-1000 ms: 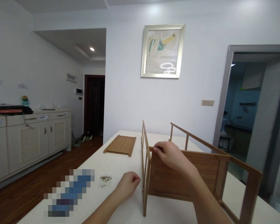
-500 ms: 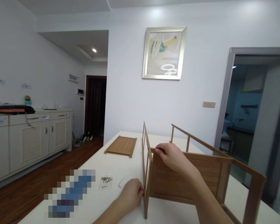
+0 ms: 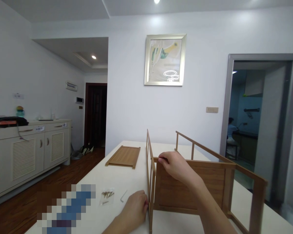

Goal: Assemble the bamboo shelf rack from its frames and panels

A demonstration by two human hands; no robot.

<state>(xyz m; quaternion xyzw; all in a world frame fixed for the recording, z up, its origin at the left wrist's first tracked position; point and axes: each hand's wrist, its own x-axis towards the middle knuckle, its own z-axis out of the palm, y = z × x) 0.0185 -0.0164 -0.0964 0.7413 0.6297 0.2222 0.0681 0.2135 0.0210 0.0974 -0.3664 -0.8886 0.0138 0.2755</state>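
A partly joined wooden shelf lies on its side on the table. It has a left side frame [image 3: 150, 182], a brown panel [image 3: 185, 185] standing on edge, and a right side frame [image 3: 205, 148]. My right hand [image 3: 172, 164] is closed on the panel's top edge, where it meets the left side frame. Low on that frame's outer side is my left hand [image 3: 136, 208], fingers pressed together against the wood. Whatever is between those fingertips is hidden. Left of this hand lie an L-shaped hex key [image 3: 123, 196] and a clear bag of screws [image 3: 107, 196].
A second wooden panel [image 3: 124, 157] lies flat on the far left of the white table [image 3: 122, 180]. A blurred-out blue item [image 3: 72, 208] is at the near left edge. Beyond are a white cabinet [image 3: 29, 156] and a doorway with a person [image 3: 231, 130] inside.
The view has shifted, so the scene appears slightly further left and lower. Both hands keep about the same places on the shelf.
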